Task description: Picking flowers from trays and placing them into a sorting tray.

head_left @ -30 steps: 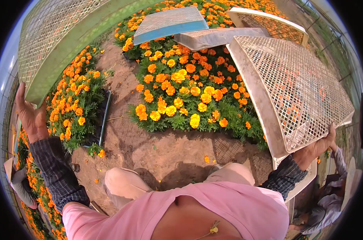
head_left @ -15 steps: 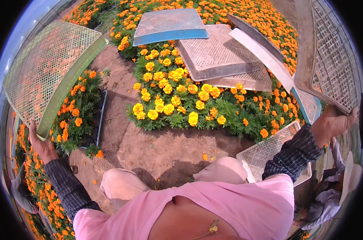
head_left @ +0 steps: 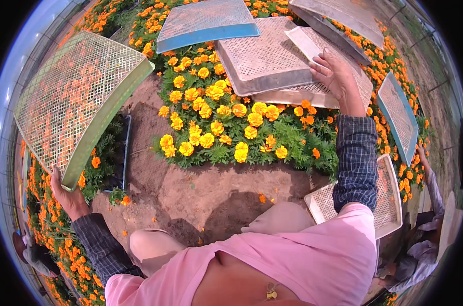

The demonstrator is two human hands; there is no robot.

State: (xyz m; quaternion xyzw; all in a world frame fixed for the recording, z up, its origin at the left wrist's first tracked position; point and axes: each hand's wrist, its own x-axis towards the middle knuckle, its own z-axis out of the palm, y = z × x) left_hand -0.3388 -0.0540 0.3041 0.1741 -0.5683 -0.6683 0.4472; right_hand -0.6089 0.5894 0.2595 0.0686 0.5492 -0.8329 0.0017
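My left hand [head_left: 67, 196] grips the lower corner of a green-rimmed mesh tray [head_left: 78, 97], which I hold tilted up over the flowers on my left. My right hand [head_left: 336, 76] reaches forward with its fingers spread and rests flat on a white mesh tray [head_left: 320, 92]. That tray lies on the marigolds, partly under a grey mesh tray [head_left: 264, 56]. A patch of yellow and orange marigolds [head_left: 216, 122] grows just ahead of my knees.
A blue-rimmed tray [head_left: 206, 20] and another grey tray [head_left: 338, 15] lie further out on the flowers. A blue tray [head_left: 400, 115] leans at right and a white one [head_left: 389, 199] sits by my right knee. Other people [head_left: 425, 245] crouch nearby. Bare soil [head_left: 206, 188] lies in front.
My right hand has brought the white mesh tray down from the raised right side onto the flowers ahead. The green tray in my left hand has swung lower and closer.
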